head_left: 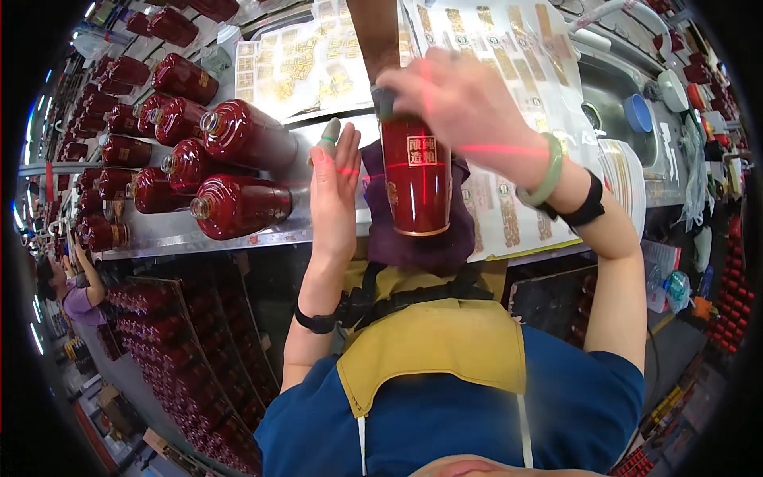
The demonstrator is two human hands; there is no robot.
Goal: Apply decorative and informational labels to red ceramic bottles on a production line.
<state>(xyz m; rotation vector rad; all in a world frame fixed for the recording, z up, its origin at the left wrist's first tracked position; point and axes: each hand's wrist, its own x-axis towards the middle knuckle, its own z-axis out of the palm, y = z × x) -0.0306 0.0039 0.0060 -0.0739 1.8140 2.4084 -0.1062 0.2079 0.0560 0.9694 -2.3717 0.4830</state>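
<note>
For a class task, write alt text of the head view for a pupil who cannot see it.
A person's right hand is over the far end of a dark-red glass bottle with gold markings; the open left hand, one finger in a grey-green finger cot, is beside it. More red glass bottles are at left, sheets of gold decals beyond and right.

Dark red glass bottle (417, 199): gold-framed square label (422, 151), four characters, two-by-two. Right of bottle: strip-label sheet (526, 211), gold, too small to read. Left beyond bottle: square-label sheet (274, 67), likewise.
</note>
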